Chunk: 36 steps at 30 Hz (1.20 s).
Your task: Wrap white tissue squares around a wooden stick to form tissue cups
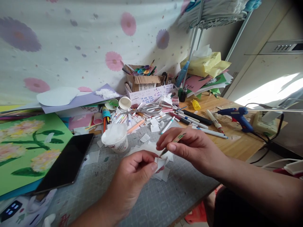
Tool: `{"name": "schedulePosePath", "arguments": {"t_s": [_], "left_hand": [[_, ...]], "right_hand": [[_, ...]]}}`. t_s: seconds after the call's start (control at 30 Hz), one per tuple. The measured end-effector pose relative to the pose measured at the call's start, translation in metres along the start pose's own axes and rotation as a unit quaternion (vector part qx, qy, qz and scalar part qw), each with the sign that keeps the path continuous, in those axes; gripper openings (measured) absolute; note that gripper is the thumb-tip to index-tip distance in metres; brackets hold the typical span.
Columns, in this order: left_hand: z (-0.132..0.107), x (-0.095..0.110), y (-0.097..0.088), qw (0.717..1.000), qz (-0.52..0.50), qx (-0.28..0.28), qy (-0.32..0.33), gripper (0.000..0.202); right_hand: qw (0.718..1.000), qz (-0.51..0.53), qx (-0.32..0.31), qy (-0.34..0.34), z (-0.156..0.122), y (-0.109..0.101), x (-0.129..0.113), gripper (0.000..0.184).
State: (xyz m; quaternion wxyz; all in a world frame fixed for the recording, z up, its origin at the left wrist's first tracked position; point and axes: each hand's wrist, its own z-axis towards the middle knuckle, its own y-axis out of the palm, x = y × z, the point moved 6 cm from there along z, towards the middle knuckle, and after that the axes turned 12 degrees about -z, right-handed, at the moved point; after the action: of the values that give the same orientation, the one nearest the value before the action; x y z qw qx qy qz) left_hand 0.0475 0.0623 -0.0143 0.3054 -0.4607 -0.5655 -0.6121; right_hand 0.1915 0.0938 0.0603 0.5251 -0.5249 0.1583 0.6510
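My left hand (137,176) pinches a small square of thin white paper (160,163) between thumb and fingers. My right hand (191,148) grips a slim pale tool with green marks (179,137). Its dark, narrow tip meets the paper's upper edge; the exact kind of tool is unclear. More white paper squares (163,174) lie loose on the grey cutting mat (151,205) beneath and behind my hands. Left of them stands a white paper cup (115,143) with thin white paper in it.
A black tablet (67,160) and a green sheet with raised flowers (28,142) lie at left. Many markers (168,125) and scissors (151,109) clutter the back, before a cardboard box (143,82). A blue glue gun (236,115) with cords sits at right.
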Motion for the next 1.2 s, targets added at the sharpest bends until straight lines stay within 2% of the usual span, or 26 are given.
{"name": "schedulePosePath", "arguments": {"t_s": [0.1,0.2,0.3,0.43,0.67,0.83,1.0,1.2], "left_hand": [[0.001,0.000,-0.003,0.999,-0.029,0.033,0.006,0.007],[0.002,0.003,-0.006,0.996,-0.054,0.060,0.028,0.005],[0.003,0.006,-0.005,0.996,-0.052,0.054,0.051,0.006],[0.002,0.009,-0.008,0.994,-0.037,0.060,0.082,0.009],[0.000,0.016,-0.014,0.982,0.025,0.113,0.149,0.010],[-0.005,0.026,-0.013,0.965,0.109,0.120,0.205,0.013],[-0.008,0.031,-0.012,0.949,0.177,0.122,0.233,0.014],[-0.007,0.032,-0.011,0.945,0.203,0.119,0.229,0.012]], "right_hand": [[0.998,-0.037,0.047,-0.034,-0.002,-0.004,-0.009,0.014],[0.998,-0.045,0.033,-0.038,-0.004,0.002,-0.013,0.015],[0.999,-0.027,0.015,-0.020,-0.003,0.009,-0.010,0.016],[1.000,0.002,0.030,-0.006,-0.001,0.011,-0.005,0.017],[0.999,-0.007,0.042,-0.015,0.000,0.010,-0.003,0.013],[0.995,0.076,0.051,0.029,-0.002,0.013,0.007,0.013],[0.974,0.198,0.072,0.084,-0.006,0.018,0.018,0.009],[0.963,0.216,0.096,0.130,-0.007,0.019,0.024,0.012]]}}
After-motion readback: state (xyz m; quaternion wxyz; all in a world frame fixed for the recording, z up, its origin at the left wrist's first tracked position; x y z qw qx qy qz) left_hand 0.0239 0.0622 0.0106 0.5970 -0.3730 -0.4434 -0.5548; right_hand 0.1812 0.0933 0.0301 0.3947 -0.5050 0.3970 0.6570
